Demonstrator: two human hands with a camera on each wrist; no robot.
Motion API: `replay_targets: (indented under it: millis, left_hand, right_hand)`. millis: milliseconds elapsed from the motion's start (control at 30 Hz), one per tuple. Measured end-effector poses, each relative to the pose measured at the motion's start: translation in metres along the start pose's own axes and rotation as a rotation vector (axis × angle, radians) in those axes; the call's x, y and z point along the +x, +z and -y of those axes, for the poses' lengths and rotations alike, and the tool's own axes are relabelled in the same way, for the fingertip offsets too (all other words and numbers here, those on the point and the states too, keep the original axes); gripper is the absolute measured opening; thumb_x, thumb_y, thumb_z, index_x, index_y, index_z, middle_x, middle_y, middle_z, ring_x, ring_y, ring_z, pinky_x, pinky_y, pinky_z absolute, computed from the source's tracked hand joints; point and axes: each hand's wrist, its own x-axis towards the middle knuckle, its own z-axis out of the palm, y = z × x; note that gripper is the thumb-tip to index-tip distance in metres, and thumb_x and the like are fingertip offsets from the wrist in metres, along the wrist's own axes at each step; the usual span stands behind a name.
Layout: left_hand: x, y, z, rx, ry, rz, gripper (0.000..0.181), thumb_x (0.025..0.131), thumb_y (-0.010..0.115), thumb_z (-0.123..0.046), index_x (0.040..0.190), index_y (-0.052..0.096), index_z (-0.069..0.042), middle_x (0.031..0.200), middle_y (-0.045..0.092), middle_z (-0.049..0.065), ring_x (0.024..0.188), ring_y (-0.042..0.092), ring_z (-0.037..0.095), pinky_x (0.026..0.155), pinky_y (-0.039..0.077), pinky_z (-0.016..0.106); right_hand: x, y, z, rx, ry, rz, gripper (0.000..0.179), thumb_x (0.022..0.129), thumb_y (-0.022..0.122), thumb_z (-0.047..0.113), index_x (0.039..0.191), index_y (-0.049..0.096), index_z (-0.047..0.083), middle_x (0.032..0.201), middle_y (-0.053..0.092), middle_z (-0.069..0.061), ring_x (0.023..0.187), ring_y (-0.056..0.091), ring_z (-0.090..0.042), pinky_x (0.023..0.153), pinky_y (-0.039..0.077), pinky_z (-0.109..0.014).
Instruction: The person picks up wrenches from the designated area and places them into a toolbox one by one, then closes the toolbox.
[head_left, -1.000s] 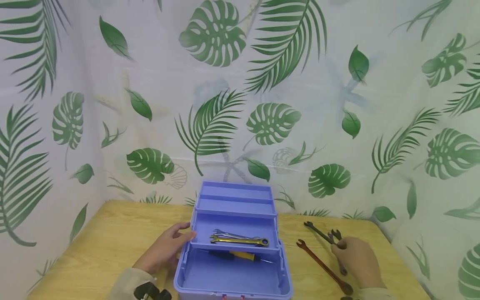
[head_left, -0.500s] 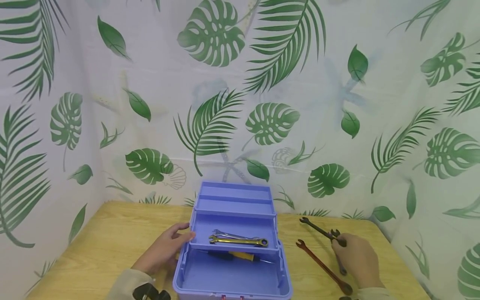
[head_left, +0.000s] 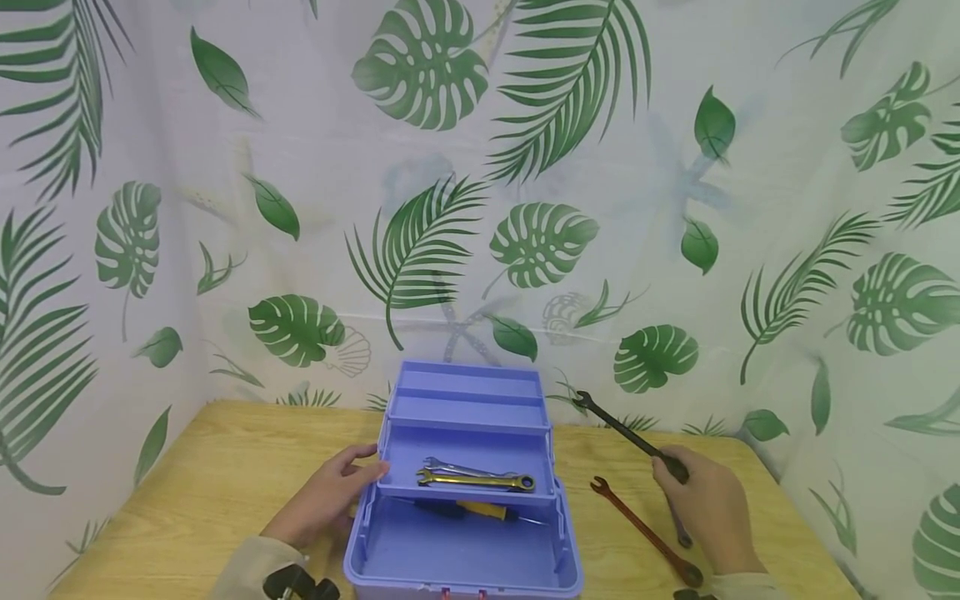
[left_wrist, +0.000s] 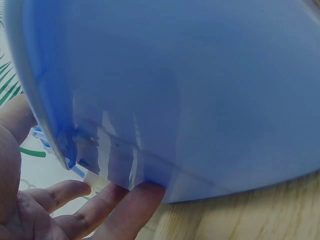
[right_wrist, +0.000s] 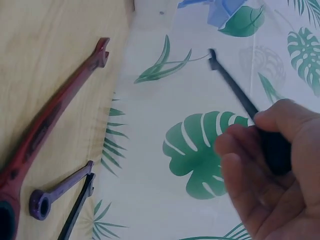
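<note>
My right hand [head_left: 708, 504] grips a black wrench [head_left: 622, 429] by its lower end, the open jaw pointing up and left above the table. In the right wrist view the same wrench passes between thumb and fingers. Below lies a red wrench [head_left: 641, 529] on the wood, with a purple wrench [right_wrist: 62, 190] and another dark wrench [right_wrist: 77, 207] near it. My left hand [head_left: 326, 496] rests against the left side of the blue toolbox [head_left: 465, 554], thumb at the raised tray's [head_left: 468, 446] edge. In the left wrist view, fingertips [left_wrist: 147, 192] touch its outer wall.
A gold wrench [head_left: 480, 479] and a silver wrench [head_left: 457, 467] lie in the tray. Beneath it in the toolbox is a yellow and black screwdriver [head_left: 483, 509]. A leaf-patterned curtain [head_left: 555, 333] stands behind the wooden table [head_left: 225, 450].
My right hand has lifted the black wrench off the table, its open jaw rising and swinging left. The left hand stays at the toolbox.
</note>
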Motion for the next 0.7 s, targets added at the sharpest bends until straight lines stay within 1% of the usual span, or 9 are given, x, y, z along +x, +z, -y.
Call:
replay_targets:
  millis: [67, 167, 267, 333, 433, 567, 700]
  left_hand:
    - [0.0, 0.0, 0.0, -0.002, 0.0, 0.003, 0.067, 0.083, 0.067, -0.051, 0.137, 0.046, -0.016, 0.117, 0.058, 0.017, 0.094, 0.064, 0.027, 0.067, 0.058, 0.046]
    - [0.0, 0.0, -0.001, -0.005, 0.001, 0.005, 0.067, 0.084, 0.066, -0.051, 0.137, 0.046, -0.016, 0.116, 0.058, 0.017, 0.093, 0.064, 0.027, 0.067, 0.058, 0.046]
    - [-0.001, 0.0, -0.001, 0.001, 0.002, 0.002, 0.067, 0.084, 0.066, -0.051, 0.137, 0.046, -0.015, 0.117, 0.058, 0.017, 0.093, 0.064, 0.027, 0.067, 0.058, 0.046]
    - [-0.001, 0.0, -0.001, 0.005, 0.002, 0.002, 0.068, 0.083, 0.066, -0.052, 0.137, 0.046, -0.015, 0.117, 0.058, 0.017, 0.094, 0.064, 0.027, 0.067, 0.058, 0.046]
    - [-0.002, -0.001, -0.002, 0.007, 0.002, 0.002, 0.068, 0.083, 0.066, -0.052, 0.137, 0.046, -0.016, 0.118, 0.058, 0.017, 0.094, 0.064, 0.027, 0.067, 0.058, 0.046]
    - [-0.002, 0.0, -0.002, 0.007, 0.004, 0.003, 0.067, 0.084, 0.066, -0.051, 0.137, 0.046, -0.015, 0.117, 0.058, 0.017, 0.094, 0.063, 0.027, 0.067, 0.058, 0.046]
    - [-0.002, 0.0, -0.002, 0.014, 0.0, 0.0, 0.067, 0.083, 0.066, -0.052, 0.137, 0.047, -0.016, 0.118, 0.059, 0.017, 0.095, 0.063, 0.027, 0.067, 0.058, 0.046]
  right_hand:
    - [0.0, 0.0, 0.002, 0.018, -0.041, -0.034, 0.011, 0.084, 0.072, 0.025, 0.088, 0.074, 0.015, 0.065, 0.067, 0.009, 0.048, 0.05, -0.006, 0.05, 0.046, -0.029]
    - [0.001, 0.001, 0.004, 0.03, -0.103, -0.088, 0.01, 0.083, 0.072, 0.021, 0.09, 0.074, 0.014, 0.069, 0.069, 0.006, 0.047, 0.049, -0.003, 0.046, 0.043, -0.024]
    - [0.001, 0.0, 0.007, 0.033, -0.175, -0.151, 0.012, 0.08, 0.074, 0.017, 0.091, 0.074, 0.013, 0.076, 0.072, 0.002, 0.053, 0.058, -0.008, 0.046, 0.045, -0.024]
    - [0.001, 0.0, 0.009, 0.035, -0.223, -0.174, 0.014, 0.078, 0.075, 0.015, 0.091, 0.074, 0.012, 0.078, 0.072, 0.001, 0.059, 0.063, -0.012, 0.048, 0.047, -0.025]
    - [0.0, -0.001, 0.012, 0.046, -0.279, -0.181, 0.016, 0.076, 0.076, 0.014, 0.091, 0.073, 0.012, 0.079, 0.072, 0.001, 0.063, 0.065, -0.012, 0.051, 0.048, -0.023]
    - [0.0, -0.001, 0.015, 0.061, -0.331, -0.177, 0.017, 0.073, 0.077, 0.012, 0.09, 0.074, 0.011, 0.078, 0.071, 0.003, 0.064, 0.063, -0.008, 0.053, 0.05, -0.021]
    - [0.002, 0.0, 0.015, 0.105, -0.388, -0.168, 0.018, 0.073, 0.077, 0.01, 0.09, 0.073, 0.011, 0.078, 0.07, 0.004, 0.066, 0.063, -0.006, 0.057, 0.051, -0.019]
